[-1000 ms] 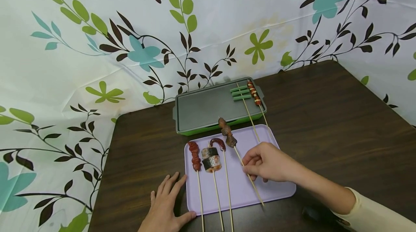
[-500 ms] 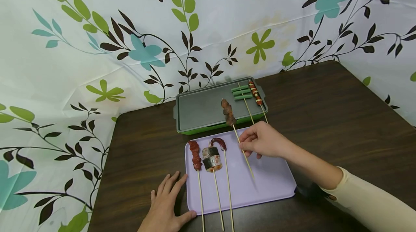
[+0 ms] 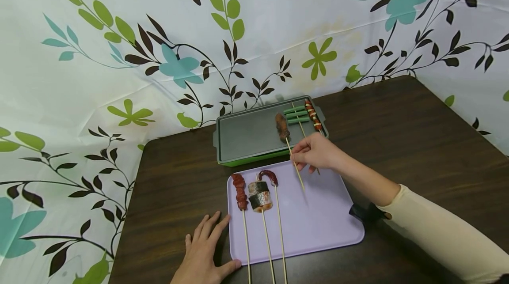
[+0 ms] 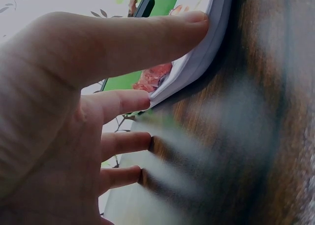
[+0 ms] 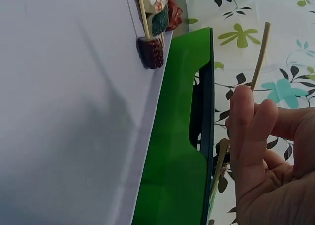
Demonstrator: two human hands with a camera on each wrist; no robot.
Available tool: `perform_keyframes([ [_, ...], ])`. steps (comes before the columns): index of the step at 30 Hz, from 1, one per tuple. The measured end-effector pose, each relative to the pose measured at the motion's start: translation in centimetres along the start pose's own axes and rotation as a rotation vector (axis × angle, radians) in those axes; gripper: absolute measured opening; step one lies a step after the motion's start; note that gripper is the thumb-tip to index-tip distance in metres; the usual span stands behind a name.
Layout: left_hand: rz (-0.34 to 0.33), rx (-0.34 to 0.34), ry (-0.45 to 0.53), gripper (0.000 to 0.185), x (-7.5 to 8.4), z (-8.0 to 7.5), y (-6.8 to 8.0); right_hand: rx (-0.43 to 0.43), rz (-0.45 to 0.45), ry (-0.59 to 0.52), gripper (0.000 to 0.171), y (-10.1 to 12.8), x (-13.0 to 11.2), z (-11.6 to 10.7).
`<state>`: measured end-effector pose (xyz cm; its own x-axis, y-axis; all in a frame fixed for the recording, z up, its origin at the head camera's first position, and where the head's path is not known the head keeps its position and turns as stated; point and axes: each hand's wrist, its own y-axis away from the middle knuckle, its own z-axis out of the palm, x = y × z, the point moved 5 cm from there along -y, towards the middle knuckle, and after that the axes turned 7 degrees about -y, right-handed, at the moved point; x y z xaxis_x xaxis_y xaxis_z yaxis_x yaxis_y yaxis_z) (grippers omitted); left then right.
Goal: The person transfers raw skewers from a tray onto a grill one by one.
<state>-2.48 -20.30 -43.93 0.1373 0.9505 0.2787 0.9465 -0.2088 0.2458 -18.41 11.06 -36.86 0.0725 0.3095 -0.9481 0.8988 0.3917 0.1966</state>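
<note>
My right hand [image 3: 316,151] pinches the stick of a brown meat skewer [image 3: 282,126], whose meat is over the grill plate [image 3: 246,136]. In the right wrist view, a piece of that bare stick [image 5: 262,52] pokes up past the fingers. Fingers spread, my left hand [image 3: 204,248] rests on the table with its thumb at the corner of the lilac tray [image 3: 314,226]. On the tray lie a red meat skewer [image 3: 240,191], a skewer of fish-like rolls with dark bands [image 3: 260,195] and a curled dark-red tentacle skewer [image 3: 268,176].
At the grill's right end lie a skewer of green pieces [image 3: 296,115] and a red-and-cream skewer [image 3: 313,115]. The grill has a green body [image 5: 172,136] and dark rim. A patterned cloth [image 3: 254,32] hangs behind the dark wooden table [image 3: 397,142].
My right hand has lifted the brown meat skewer off the tray and carried it forward, away from me, over the grill plate. The left hand has stayed in place.
</note>
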Motion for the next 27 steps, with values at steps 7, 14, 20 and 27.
perform_keyframes([
  [7, 0.017, 0.011, 0.009, 0.100, 0.0, 0.0, 0.1, 0.014, 0.046, -0.012, 0.019, -1.0, 0.2, -0.4],
  [14, 0.016, 0.001, 0.016, 0.100, 0.0, -0.1, 0.0, 0.042, 0.071, -0.034, 0.023, -1.7, 0.4, -0.6],
  [20, 0.017, 0.002, 0.016, 0.100, 0.0, -0.1, 0.0, 0.082, 0.072, -0.010, 0.021, -2.1, 0.5, -0.6],
  [27, 0.001, -0.006, 0.008, 0.101, -0.1, 0.0, -0.1, 0.134, 0.053, 0.070, 0.018, -2.1, -0.1, -0.5],
])
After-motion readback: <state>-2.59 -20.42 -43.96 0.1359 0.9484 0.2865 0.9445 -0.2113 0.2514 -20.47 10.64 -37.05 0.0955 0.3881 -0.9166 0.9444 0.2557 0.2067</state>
